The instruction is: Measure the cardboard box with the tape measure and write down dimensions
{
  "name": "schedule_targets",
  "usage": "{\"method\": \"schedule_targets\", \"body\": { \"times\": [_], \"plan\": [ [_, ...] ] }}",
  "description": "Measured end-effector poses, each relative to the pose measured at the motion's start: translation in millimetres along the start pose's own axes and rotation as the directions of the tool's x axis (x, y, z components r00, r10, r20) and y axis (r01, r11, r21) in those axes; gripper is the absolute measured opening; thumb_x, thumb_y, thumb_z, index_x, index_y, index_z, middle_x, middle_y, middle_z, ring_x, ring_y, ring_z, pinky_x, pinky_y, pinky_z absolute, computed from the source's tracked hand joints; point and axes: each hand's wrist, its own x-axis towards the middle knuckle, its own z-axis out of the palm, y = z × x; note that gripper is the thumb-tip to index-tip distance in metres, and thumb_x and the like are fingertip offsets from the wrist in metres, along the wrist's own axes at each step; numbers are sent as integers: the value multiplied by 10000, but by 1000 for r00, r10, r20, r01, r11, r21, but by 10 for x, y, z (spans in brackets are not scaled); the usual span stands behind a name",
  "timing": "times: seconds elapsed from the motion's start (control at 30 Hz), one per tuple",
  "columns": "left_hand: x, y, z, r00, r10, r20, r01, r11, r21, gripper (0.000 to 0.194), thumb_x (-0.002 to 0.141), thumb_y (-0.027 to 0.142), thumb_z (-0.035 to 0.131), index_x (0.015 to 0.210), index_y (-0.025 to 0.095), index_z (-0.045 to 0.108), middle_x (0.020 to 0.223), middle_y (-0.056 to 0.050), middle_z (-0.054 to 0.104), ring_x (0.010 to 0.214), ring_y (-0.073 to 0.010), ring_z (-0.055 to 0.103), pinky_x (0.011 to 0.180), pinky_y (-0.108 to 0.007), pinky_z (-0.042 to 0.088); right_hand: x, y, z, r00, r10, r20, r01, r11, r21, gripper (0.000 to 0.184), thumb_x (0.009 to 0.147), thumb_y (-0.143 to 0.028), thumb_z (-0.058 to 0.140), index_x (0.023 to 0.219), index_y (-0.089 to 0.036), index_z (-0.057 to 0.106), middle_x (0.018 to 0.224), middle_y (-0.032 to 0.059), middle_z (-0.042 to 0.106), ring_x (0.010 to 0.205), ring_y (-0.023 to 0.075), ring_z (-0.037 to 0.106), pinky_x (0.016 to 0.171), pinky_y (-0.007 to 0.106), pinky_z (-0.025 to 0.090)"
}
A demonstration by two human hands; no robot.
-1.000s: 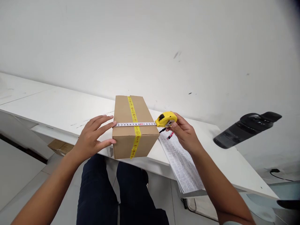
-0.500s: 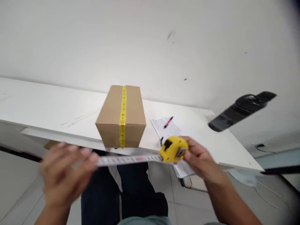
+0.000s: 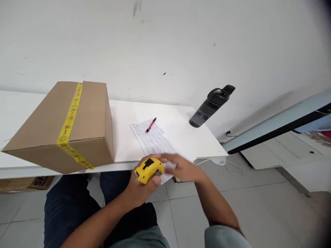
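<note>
A yellow tape measure (image 3: 149,170) with a black button rests in my left hand (image 3: 139,188), whose fingers and thumb are wrapped round it. The blade is drawn in, with only its end tab at the case's mouth. Just right of the case is my right hand (image 3: 182,168), slightly blurred, its fingers apart and nothing visible in them. Its fingertips come close to the tape measure; whether they touch cannot be made out. Beyond both hands lies a printed paper sheet (image 3: 155,139), with a red and black pen (image 3: 151,125) on top.
A taped cardboard box (image 3: 85,119) stands on the white table (image 3: 124,113) at left. A dark water bottle (image 3: 207,111) is towards the table's right end, by the wall. Another cardboard box (image 3: 23,184) shows below the table at left.
The pulled-out blade has gone back into the case. The tape measure has passed from my right hand to my left. My view has swung right, with the box now larger at left.
</note>
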Motion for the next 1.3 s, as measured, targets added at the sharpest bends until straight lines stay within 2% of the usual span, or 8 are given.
{"method": "schedule_targets", "body": {
  "times": [0.1, 0.17, 0.23, 0.37, 0.63, 0.7, 0.8, 1.3],
  "plan": [
    [349, -39, 106, 983, -172, 65, 146, 947, 287, 311, 924, 491, 585, 1059, 220, 656, 1075, -91, 745, 1039, -265, 696, 977, -464, 557, 639, 209, -714, 949, 22, -315, -200, 813, -547, 397, 1065, -275, 374, 1368, -211, 623, 1201, 146, 713, 1092, 287, 653, 949, 466, 494],
    [532, -123, 156, 942, -309, 129, 216, 855, 472, 245, 918, 449, 574, 891, 218, 650, 914, -55, 739, 963, -263, 700, 1024, -499, 519, 1082, 400, -974, 955, 115, -274, -293, 516, -805, 522, 1020, -118, 373, 1533, -167, 456, 1275, 212, 665, 1043, 291, 645, 898, 431, 445],
    [637, -208, 150, 914, -339, 221, 165, 811, 562, 228, 911, 440, 591, 915, 222, 654, 967, -43, 748, 1066, -276, 694, 1148, -533, 421, 1393, 578, -1062, 965, 148, -218, -263, 490, -831, 514, 972, -69, 455, 1468, -181, 529, 1235, 191, 691, 964, 262, 658, 857, 383, 421],
    [605, -269, -112, 863, -326, 387, 56, 822, 567, 319, 888, 424, 646, 1153, 247, 665, 1294, -38, 717, 1339, -273, 596, 1280, -515, 260, 1474, 796, -997, 975, 113, -194, -223, 579, -784, 298, 965, -108, 506, 1229, -149, 637, 1122, 172, 738, 946, 264, 673, 830, 353, 411],
    [382, -250, -861, 915, -318, 247, 138, 823, 551, 202, 911, 360, 589, 1049, 255, 693, 1103, 13, 770, 1083, -194, 716, 1248, -482, 363, 948, 928, -629, 950, 44, -308, -176, 894, -413, 193, 1040, -295, 344, 1177, -213, 451, 966, 75, 727, 768, 179, 693, 709, 317, 505],
    [398, -247, -872, 909, -316, 272, 135, 841, 523, 176, 896, 314, 576, 1014, 247, 688, 1027, 31, 770, 969, -166, 732, 1248, -476, 367, 936, 928, -545, 961, 48, -274, -72, 994, -77, 143, 996, -378, 464, 1032, -241, 483, 869, 16, 693, 654, 143, 636, 660, 305, 505],
    [428, -238, -818, 919, -303, 251, 129, 836, 534, 197, 854, 278, 602, 1029, 250, 688, 1025, 40, 772, 958, -164, 737, 1255, -485, 357, 969, 918, -512, 974, 52, -218, -7, 979, 205, 184, 900, -397, 624, 877, -233, 545, 707, -40, 585, 545, 108, 485, 561, 275, 426],
    [384, -356, -827, 931, -254, 263, 72, 833, 549, 257, 832, 274, 646, 1088, 291, 659, 1123, 70, 777, 1032, -158, 750, 1233, -430, 398, 947, 892, -513, 948, 195, -251, -179, 980, 86, 109, 816, -275, 652, 749, -207, 598, 567, -62, 470, 499, 91, 368, 470, 251, 302]
  ]
}}
